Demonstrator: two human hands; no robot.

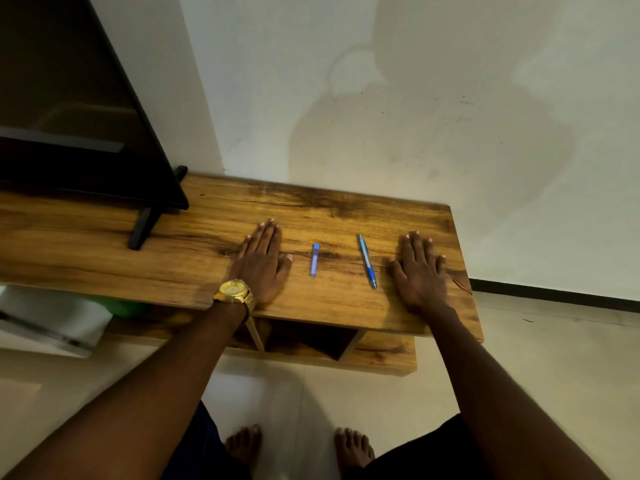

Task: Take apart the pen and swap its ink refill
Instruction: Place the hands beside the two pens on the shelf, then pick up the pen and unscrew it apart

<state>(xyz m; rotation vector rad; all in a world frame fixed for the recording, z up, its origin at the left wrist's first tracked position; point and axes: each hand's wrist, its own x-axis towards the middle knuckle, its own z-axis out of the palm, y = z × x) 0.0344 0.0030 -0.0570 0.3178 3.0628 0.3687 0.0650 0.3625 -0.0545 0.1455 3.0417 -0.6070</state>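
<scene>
The pen lies on the counter just inside the right hand, beside its thumb, not touching it, with the writing tip toward the person and the slim clear end pointing away. It looks whole, so the task seems not yet begun. It is a light, stiff plastic thing, smooth along the pale barrel and likely to roll. The darker blue grip section near the tip is probably the best place to hold it, with the other hand on the barrel to twist the two halves apart; whether it unscrews or pulls apart cannot be told from here.

Farther inward, between the two hands and nearer the left hand, lies a short blue piece, probably the spare refill or its sleeve, though it is too small to be sure. It would be lighter still, thin, and easy to bend or flick away.

Both hands rest flat, palms down, fingers together and stretched out, holding nothing. The left wrist carries a gold watch. Beyond the left hand stands a dark television on its foot.
</scene>
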